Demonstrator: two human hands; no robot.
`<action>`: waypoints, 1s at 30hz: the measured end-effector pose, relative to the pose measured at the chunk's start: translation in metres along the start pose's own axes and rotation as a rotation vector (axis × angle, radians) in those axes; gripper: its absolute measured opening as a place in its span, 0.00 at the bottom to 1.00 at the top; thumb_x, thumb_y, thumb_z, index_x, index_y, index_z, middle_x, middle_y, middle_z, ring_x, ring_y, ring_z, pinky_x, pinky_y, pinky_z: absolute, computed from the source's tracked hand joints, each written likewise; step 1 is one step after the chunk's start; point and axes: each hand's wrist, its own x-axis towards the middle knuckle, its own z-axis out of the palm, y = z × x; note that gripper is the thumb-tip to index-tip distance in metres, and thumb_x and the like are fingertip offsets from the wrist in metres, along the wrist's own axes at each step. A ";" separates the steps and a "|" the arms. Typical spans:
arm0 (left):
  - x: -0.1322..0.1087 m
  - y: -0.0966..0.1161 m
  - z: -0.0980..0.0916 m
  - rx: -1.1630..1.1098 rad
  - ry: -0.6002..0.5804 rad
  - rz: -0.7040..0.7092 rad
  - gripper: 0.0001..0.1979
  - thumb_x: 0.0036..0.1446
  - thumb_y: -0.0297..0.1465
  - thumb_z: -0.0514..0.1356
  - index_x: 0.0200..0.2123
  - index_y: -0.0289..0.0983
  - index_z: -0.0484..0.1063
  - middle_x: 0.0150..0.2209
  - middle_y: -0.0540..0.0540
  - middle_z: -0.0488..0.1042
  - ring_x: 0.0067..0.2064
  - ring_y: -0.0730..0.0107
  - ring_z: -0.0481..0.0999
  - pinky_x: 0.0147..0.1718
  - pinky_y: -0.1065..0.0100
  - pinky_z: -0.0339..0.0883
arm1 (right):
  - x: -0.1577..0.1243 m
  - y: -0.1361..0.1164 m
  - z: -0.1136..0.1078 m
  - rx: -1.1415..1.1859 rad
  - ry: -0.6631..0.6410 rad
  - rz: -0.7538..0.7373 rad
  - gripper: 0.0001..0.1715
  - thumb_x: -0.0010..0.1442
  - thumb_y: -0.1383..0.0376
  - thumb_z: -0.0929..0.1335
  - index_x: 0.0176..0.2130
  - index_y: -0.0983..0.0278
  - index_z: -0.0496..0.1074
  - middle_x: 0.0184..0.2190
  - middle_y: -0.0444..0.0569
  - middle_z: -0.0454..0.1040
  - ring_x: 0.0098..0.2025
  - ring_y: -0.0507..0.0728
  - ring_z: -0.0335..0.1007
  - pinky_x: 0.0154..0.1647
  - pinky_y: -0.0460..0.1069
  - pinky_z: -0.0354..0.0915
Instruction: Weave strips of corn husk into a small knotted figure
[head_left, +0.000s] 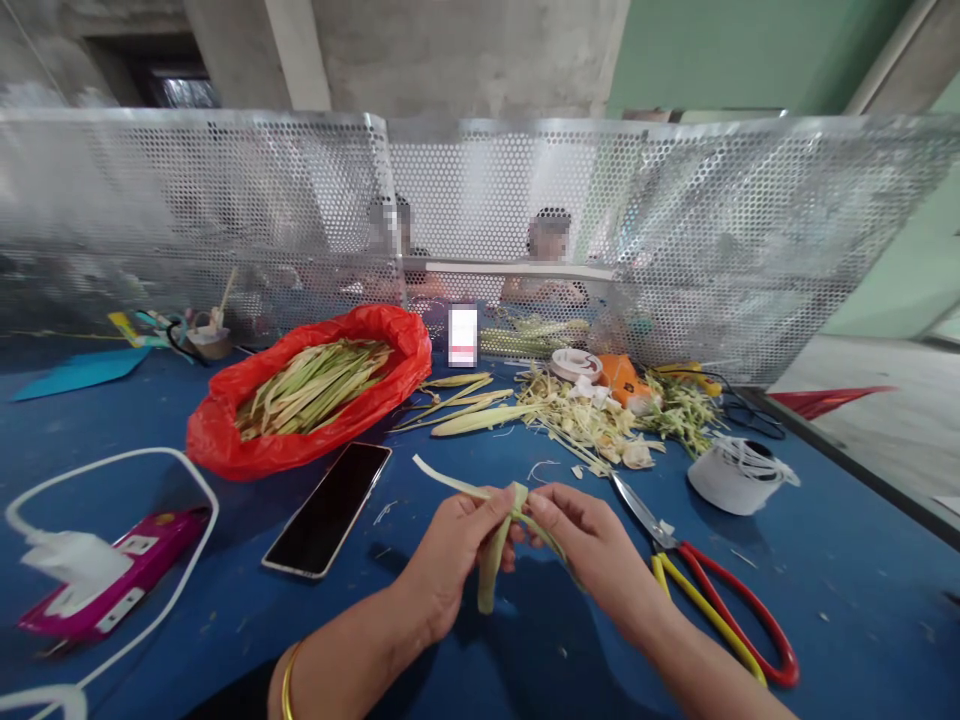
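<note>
Pale green leaf strips point(491, 565), folded or knotted together at the top, are pinched between my two hands above the blue table. My left hand point(461, 540) grips them from the left, and one loose end sticks out past it to the upper left. From the right, my right hand point(581, 530) holds the same strips by fingers and thumb, with another end trailing under the palm. Scissors point(660, 540) with one red and one yellow handle lie beside my right forearm. Beyond my hands are several loose husk-like leaves point(480, 420).
A red plastic bag point(225, 455) full of leaf strips stands behind a phone point(330, 510). At left are a purple power strip point(127, 570) and white cable. Leaf scraps point(600, 425) and a white roll point(739, 475) lie right. A perforated metal screen point(487, 170) separates me from two people.
</note>
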 end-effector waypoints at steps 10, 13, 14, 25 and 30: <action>0.007 -0.007 -0.003 0.079 0.156 0.073 0.17 0.41 0.39 0.69 0.29 0.33 0.73 0.18 0.52 0.69 0.21 0.77 0.65 0.22 0.74 0.61 | -0.014 0.007 0.007 -0.747 0.112 -0.343 0.18 0.65 0.62 0.60 0.24 0.62 0.64 0.22 0.44 0.68 0.24 0.52 0.61 0.27 0.45 0.53; 0.008 -0.006 -0.004 0.083 0.181 0.110 0.16 0.41 0.39 0.69 0.28 0.33 0.73 0.18 0.52 0.69 0.21 0.77 0.65 0.22 0.74 0.61 | -0.015 0.007 0.008 -0.760 0.105 -0.379 0.18 0.66 0.63 0.60 0.24 0.62 0.63 0.21 0.44 0.68 0.25 0.52 0.62 0.27 0.45 0.53; 0.008 -0.005 -0.004 0.074 0.180 0.113 0.16 0.41 0.39 0.69 0.28 0.33 0.73 0.18 0.52 0.69 0.21 0.77 0.65 0.22 0.75 0.61 | -0.015 0.006 0.008 -0.759 0.104 -0.376 0.18 0.66 0.62 0.60 0.24 0.62 0.63 0.21 0.44 0.68 0.25 0.52 0.62 0.27 0.45 0.53; 0.009 0.017 -0.015 0.009 0.265 0.118 0.20 0.44 0.45 0.68 0.30 0.32 0.78 0.22 0.48 0.73 0.24 0.74 0.71 0.26 0.73 0.66 | -0.007 0.001 -0.006 -0.660 0.082 -0.132 0.22 0.65 0.52 0.59 0.25 0.60 0.61 0.18 0.40 0.61 0.23 0.51 0.55 0.24 0.46 0.50; 0.014 0.021 -0.025 -0.077 0.345 0.111 0.17 0.46 0.41 0.68 0.31 0.31 0.78 0.24 0.47 0.73 0.24 0.75 0.71 0.23 0.74 0.64 | -0.003 -0.003 -0.020 -0.687 0.134 -0.130 0.21 0.64 0.51 0.60 0.27 0.60 0.67 0.17 0.39 0.60 0.22 0.52 0.57 0.24 0.46 0.50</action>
